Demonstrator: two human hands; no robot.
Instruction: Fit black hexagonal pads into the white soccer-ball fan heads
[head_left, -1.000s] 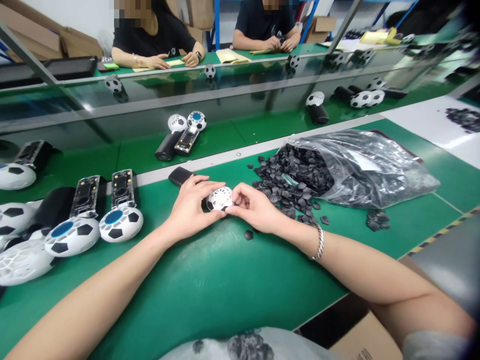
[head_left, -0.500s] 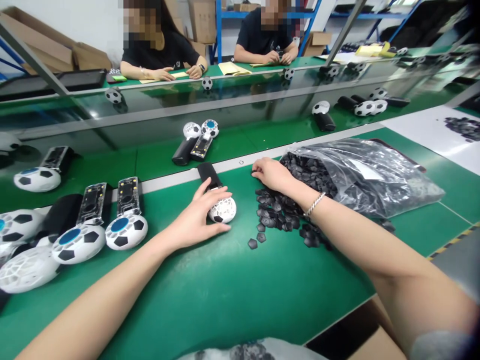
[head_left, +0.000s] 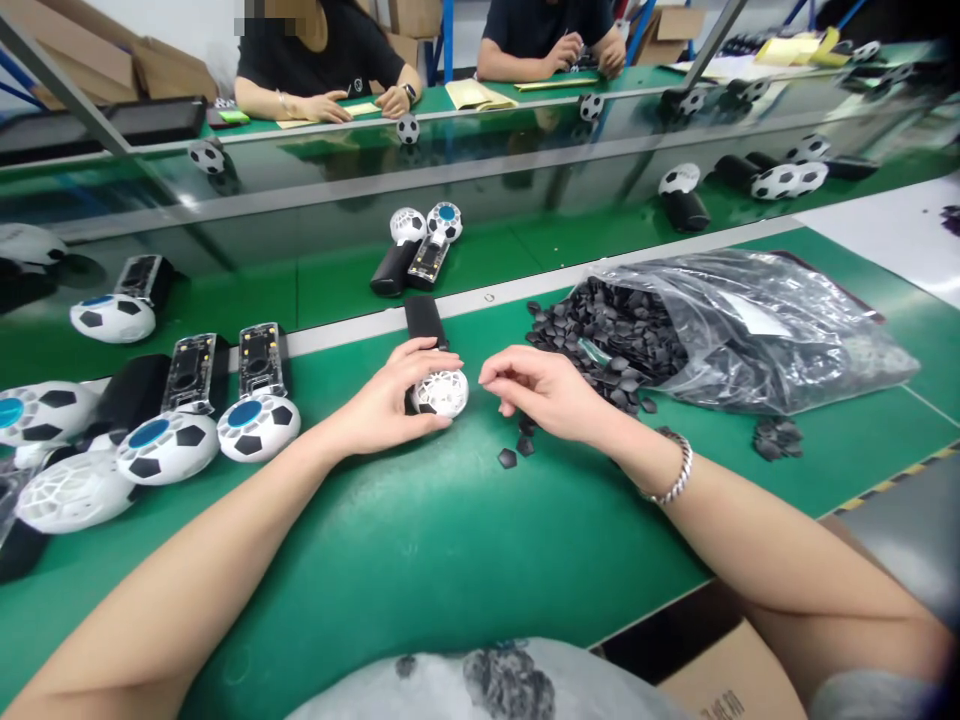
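My left hand (head_left: 382,400) is closed round the white soccer-ball head (head_left: 445,396) of a device lying on the green table, thumb at the near side and fingers across the top. Its black handle (head_left: 424,320) points away from me. Just right of the ball, my right hand (head_left: 551,392) is held in a pinch; whatever lies between its fingertips is hidden. Behind that hand, a heap of small black pentagon pieces (head_left: 626,330) spills from a clear plastic bag (head_left: 772,335). A loose black pentagon (head_left: 508,458) rests nearer to me.
At the left stand several ball-headed devices, one with its circuit board (head_left: 260,360) exposed. More devices (head_left: 429,255) lie on the green conveyor (head_left: 517,240) beyond the table edge. Across it, two people (head_left: 322,60) sit working. A small pentagon pile (head_left: 778,437) lies right of the bag.
My right hand has moved from the edge of the black pieces toward me, close to the ball. The left hand has stayed on the ball. The view has tilted down slightly.
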